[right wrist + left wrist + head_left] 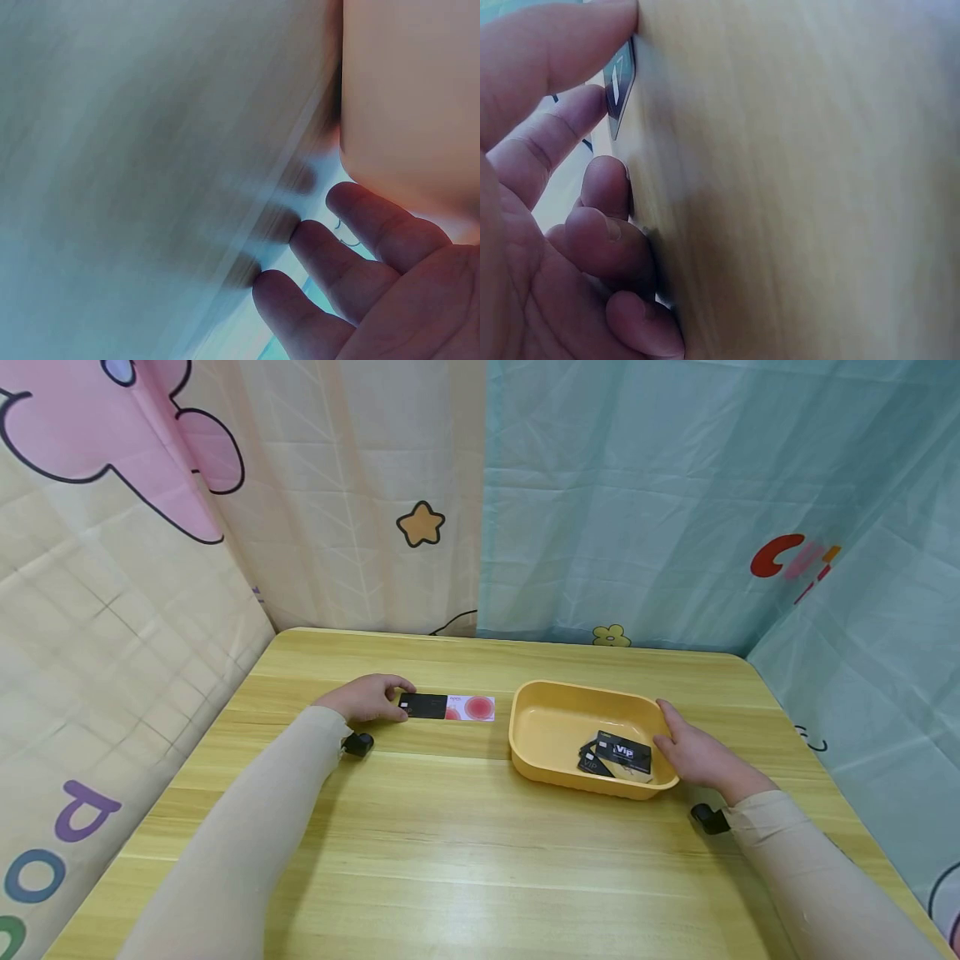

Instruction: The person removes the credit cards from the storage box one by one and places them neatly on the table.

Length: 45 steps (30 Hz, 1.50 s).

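Note:
On the table's left half, my left hand (369, 697) has thumb and index finger at opposite long edges of a black card (424, 706), pinching its left end. A white and pink card (471, 708) with red circles lies end to end with it. In the left wrist view, the card (619, 86) shows between thumb and index finger, close over the wood. To the right, my right hand (701, 756) grips the right end of a yellow tray (551, 770), thumb over the rim. Its other fingers (330, 262) reach beneath the tray's outer wall. Several cards (624, 752), some marked VIP, lie overlapped inside.
The wooden table (450, 860) meets a printed curtain (360, 527) along its back edge. More curtain hangs at the left and right sides. A small black device (358, 743) sits at the left wrist, another black device (708, 818) at the right.

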{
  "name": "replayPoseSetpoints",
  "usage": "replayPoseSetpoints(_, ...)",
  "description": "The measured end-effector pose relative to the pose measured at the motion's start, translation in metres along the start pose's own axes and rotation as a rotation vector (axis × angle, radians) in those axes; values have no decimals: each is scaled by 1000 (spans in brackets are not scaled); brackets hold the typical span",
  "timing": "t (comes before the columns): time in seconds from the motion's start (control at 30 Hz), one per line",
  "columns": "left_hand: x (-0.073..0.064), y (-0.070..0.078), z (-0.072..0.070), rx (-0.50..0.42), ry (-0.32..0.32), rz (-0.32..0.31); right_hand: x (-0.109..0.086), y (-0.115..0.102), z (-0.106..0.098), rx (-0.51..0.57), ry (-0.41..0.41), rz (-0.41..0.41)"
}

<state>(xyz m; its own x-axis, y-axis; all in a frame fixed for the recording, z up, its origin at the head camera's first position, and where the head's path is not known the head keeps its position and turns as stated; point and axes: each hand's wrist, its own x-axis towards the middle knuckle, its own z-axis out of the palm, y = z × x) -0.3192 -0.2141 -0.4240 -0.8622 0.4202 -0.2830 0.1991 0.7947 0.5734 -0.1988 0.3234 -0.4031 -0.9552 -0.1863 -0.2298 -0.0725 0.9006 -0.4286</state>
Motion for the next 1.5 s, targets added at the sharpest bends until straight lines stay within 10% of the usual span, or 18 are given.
replayPoseSetpoints(1.13, -2, 2, -7, -79, -28, 21, -1, 3, 1, 15, -7, 17)
replayPoseSetpoints(1.5, 1, 27, -16, -108, 129, 93, -2, -2, 1, 7, 0, 7)
